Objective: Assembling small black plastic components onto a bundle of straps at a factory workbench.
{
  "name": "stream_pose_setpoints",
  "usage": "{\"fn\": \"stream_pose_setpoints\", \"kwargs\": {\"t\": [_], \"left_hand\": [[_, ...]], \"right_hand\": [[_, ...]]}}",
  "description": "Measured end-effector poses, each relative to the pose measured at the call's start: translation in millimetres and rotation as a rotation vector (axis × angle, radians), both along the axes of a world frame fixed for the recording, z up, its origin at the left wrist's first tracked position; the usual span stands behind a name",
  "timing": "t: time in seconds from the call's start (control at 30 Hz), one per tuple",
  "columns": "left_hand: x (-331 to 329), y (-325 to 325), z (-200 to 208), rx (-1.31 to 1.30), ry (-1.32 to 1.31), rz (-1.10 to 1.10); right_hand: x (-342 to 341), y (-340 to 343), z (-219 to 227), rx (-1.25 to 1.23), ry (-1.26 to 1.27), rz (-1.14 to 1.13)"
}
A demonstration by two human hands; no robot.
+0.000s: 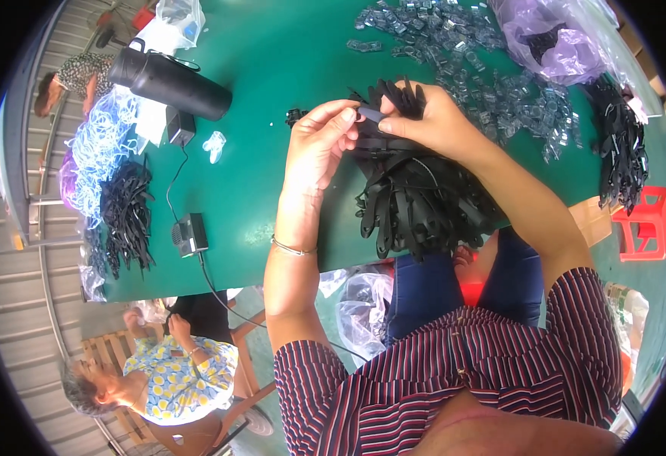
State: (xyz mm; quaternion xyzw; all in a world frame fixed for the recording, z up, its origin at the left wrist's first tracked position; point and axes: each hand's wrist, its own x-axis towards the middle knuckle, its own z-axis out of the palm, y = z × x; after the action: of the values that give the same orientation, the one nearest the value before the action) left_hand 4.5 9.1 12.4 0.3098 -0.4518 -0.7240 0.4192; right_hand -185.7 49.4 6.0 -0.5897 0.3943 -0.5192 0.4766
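My left hand [322,140] is closed in a pinch, thumb against fingertips, at the end of a short dark strap [371,115]. That strap runs across to my right hand [438,125], whose thumb and fingers grip it. More black strap ends [403,96] stick up by the right fingers. What exactly sits between the left fingertips is too small to make out. Below both hands a thick bundle of black looped straps [420,201] hangs over the table's near edge toward my lap.
Clear plastic buckles [493,91] lie scattered on the green table [264,175], beside a purple plastic bag [561,53]. Farther left are a black bottle [173,83], a black adapter [189,234] with a cable, and more straps [126,216]. Another person [173,380] sits at the lower left.
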Motion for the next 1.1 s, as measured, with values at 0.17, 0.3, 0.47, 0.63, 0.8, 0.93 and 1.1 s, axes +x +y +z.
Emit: {"fn": "stream_pose_setpoints", "kwargs": {"t": [0.17,0.3,0.47,0.63,0.8,0.93,1.1], "left_hand": [[-3,0,-2,0.002,0.011,-0.006],[-1,1,0,0.015,0.022,0.011],[-4,2,-2,-0.107,-0.105,0.043],[-8,4,-1,-0.159,-0.156,0.009],[-5,5,1,-0.156,-0.244,-0.052],[-9,10,5,-0.233,-0.282,-0.056],[-13,12,4,-0.192,-0.267,-0.029]], "right_hand": [[0,0,-1,0.006,0.029,-0.016],[2,1,3,0.042,-0.004,-0.027],[1,0,2,0.032,0.028,0.005],[1,-1,1,-0.022,0.090,0.026],[1,-2,-4,-0.024,0.058,0.012],[4,-1,-4,-0.031,0.098,-0.026],[7,4,6,-0.051,0.273,-0.103]]}}
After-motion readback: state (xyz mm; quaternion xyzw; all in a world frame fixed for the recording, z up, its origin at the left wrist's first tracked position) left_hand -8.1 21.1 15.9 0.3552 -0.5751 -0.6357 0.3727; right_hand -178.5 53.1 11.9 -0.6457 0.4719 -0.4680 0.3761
